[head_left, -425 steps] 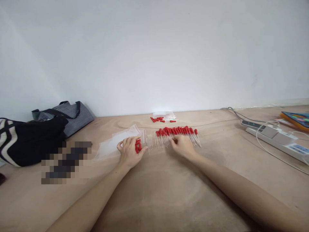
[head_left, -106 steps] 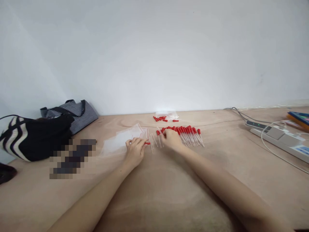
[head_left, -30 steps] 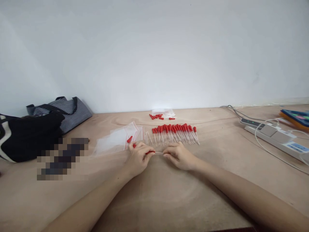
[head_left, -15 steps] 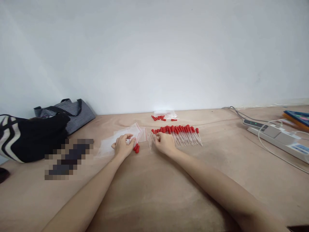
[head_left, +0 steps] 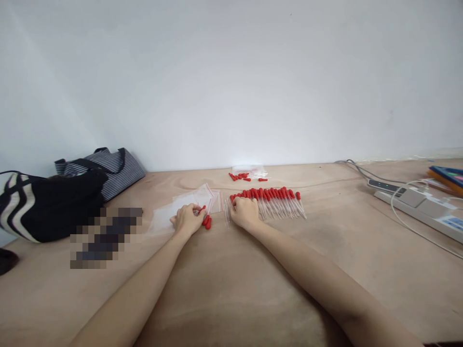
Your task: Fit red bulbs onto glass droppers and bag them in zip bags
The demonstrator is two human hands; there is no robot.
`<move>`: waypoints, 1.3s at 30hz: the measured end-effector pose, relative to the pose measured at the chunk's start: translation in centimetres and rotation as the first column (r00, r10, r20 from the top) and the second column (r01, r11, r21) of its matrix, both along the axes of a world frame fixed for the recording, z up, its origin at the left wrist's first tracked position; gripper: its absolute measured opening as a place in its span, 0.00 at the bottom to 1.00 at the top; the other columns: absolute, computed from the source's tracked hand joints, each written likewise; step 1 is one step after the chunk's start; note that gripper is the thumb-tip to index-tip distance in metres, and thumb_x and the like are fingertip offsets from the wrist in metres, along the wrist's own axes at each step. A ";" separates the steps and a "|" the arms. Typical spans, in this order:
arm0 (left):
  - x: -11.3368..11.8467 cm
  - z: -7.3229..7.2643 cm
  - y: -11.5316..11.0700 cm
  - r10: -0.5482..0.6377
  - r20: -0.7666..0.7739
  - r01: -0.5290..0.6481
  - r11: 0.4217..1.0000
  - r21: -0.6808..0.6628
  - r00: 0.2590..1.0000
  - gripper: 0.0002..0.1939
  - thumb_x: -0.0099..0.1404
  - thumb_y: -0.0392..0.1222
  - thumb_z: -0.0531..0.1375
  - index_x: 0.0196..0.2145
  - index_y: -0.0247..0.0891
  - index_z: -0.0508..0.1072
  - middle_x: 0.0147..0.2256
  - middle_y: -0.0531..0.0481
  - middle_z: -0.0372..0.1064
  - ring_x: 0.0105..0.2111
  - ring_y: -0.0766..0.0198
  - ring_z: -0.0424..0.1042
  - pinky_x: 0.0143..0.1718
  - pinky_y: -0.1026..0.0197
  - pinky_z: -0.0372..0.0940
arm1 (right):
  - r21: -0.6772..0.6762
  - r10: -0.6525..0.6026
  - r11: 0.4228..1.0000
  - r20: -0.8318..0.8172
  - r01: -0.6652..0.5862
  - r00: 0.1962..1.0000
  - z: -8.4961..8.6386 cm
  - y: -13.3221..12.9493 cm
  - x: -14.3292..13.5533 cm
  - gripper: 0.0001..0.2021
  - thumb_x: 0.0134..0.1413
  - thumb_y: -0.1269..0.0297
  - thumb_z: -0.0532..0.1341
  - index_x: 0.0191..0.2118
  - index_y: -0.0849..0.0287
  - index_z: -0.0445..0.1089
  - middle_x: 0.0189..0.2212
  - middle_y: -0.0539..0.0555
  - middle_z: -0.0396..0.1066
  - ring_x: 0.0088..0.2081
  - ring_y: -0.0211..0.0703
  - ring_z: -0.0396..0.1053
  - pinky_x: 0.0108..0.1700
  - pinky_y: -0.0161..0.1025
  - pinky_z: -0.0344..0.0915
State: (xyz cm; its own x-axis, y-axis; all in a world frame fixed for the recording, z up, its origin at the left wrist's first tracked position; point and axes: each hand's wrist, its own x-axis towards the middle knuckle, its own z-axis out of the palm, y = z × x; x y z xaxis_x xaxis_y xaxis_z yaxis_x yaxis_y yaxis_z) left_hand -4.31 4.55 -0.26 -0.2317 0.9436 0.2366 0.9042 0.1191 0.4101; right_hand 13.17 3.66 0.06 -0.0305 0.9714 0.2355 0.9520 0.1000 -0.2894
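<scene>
My left hand (head_left: 189, 219) pinches a red rubber dropper bulb (head_left: 202, 208) between thumb and fingers, over the clear zip bags (head_left: 164, 217). Two more red bulbs (head_left: 207, 222) lie on the table beside its thumb. My right hand (head_left: 246, 212) is closed low at the left end of a row of glass droppers with red bulbs (head_left: 280, 197); its fingertips are hidden, and what they hold cannot be made out. Bare glass tubes (head_left: 226, 212) lie just left of the right hand's fingers.
Farther back, several red bulbs (head_left: 238, 177) lie by a clear bag (head_left: 249, 170) of thin tubes near the wall. A black bag (head_left: 65, 207) and a striped bag (head_left: 123, 176) stand at left. A power strip (head_left: 419, 212) with cables sits at right.
My left hand has closed its fingers and now has a red bulb in its pinch. The right hand stays by the tubes, its fingers slightly more curled.
</scene>
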 end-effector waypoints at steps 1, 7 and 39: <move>0.0 0.0 0.0 0.004 -0.002 -0.004 1.000 0.002 1.000 0.10 0.53 0.48 0.56 0.29 0.41 0.72 0.36 0.46 0.70 0.41 0.51 0.66 0.40 0.50 0.53 | 0.000 -0.004 1.000 0.015 0.004 1.000 0.1 0.1 -0.1 0.11 0.50 0.64 0.50 0.36 0.60 0.68 0.36 0.58 0.71 0.39 0.44 0.66 0.40 0.41 0.48; 0.3 0.5 -0.6 0.010 -0.015 -0.010 0.998 0.060 1.000 0.09 0.57 0.45 0.53 0.31 0.40 0.70 0.38 0.46 0.69 0.43 0.53 0.64 0.40 0.52 0.52 | -0.056 -0.046 0.997 0.058 0.049 0.997 0.3 1.0 -1.4 0.12 0.49 0.65 0.51 0.36 0.61 0.70 0.37 0.62 0.70 0.41 0.48 0.65 0.43 0.45 0.47; 6.2 -0.5 -6.7 -0.709 -0.012 0.708 0.702 0.078 0.705 0.05 0.59 0.43 0.55 0.30 0.42 0.69 0.28 0.55 0.69 0.32 0.62 0.65 0.37 0.57 0.49 | 0.187 0.514 0.857 -0.265 -0.480 0.816 -2.1 -9.1 9.4 0.15 0.54 0.75 0.49 0.45 0.56 0.64 0.34 0.54 0.67 0.37 0.39 0.65 0.39 0.39 0.58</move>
